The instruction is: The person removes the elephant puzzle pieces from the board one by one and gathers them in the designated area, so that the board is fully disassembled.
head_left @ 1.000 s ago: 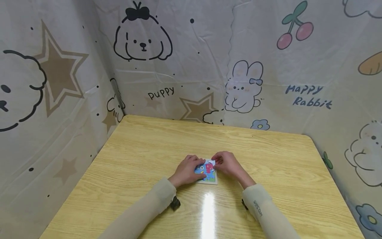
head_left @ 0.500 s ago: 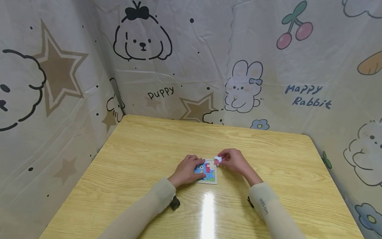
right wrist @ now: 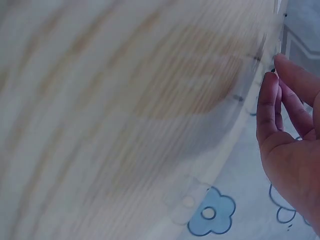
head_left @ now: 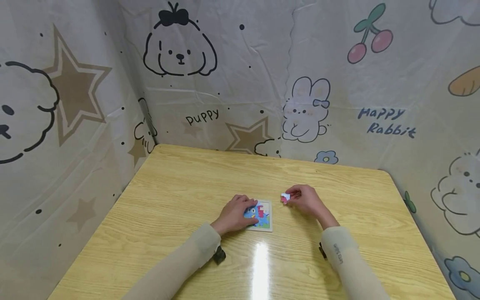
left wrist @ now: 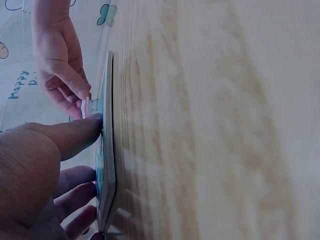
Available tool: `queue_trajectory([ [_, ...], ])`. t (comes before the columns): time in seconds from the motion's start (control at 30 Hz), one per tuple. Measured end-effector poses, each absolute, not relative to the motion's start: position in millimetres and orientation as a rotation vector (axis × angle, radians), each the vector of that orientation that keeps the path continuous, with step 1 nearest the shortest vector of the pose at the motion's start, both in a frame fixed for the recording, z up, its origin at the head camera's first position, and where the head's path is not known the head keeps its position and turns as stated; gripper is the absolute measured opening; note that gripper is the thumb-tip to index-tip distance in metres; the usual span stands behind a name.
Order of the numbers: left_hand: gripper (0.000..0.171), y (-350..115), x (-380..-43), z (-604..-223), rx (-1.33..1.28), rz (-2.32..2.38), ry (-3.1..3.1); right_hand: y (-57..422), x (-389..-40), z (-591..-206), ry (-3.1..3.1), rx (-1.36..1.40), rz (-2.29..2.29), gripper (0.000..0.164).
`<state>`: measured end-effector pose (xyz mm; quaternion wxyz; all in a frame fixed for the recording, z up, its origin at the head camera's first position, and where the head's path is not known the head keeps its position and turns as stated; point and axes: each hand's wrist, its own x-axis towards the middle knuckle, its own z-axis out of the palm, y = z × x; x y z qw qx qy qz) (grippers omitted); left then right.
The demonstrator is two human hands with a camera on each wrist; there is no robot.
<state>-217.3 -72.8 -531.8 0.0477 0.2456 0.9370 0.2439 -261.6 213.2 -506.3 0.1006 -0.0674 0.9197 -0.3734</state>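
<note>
In the head view a small square puzzle board (head_left: pixel 266 227) with a blue, red and green picture and a pale rim lies flat on the table. My left hand (head_left: pixel 233 213) rests over its left part, thumb and fingers spread on the picture and hiding some of it. Bare backing shows at the board's upper right. To the right, my right hand (head_left: pixel 306 201) pinches a small white and red puzzle piece (head_left: pixel 285 197) between thumb and fingers, apart from the board. The left wrist view shows the board (left wrist: pixel 106 160) edge-on, with my left thumb touching its face.
The wood-grain table (head_left: pixel 180 179) extends around the board on all sides. Behind it and at both sides hangs a pale curtain (head_left: pixel 232 83) with cartoon prints. Both forearms wear light sleeves, with a dark device (head_left: pixel 219 255) at the left wrist.
My right hand has lifted the white and red puzzle piece from the board's upper right corner and moved right with it. The left hand and board have stayed in place.
</note>
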Motion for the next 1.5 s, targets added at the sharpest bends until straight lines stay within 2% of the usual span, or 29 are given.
queue_trajectory([
  [1.0, 0.064, -73, -217, -532, 0.736, 0.725, 2.843, 227, -290, -520, 2.761, -0.142, -1.082, 0.026],
  [1.5, 0.064, -74, -216, -530, 0.736, 0.731, 2.834, 227, -284, -518, 2.769, -0.155, -1.059, 0.031],
])
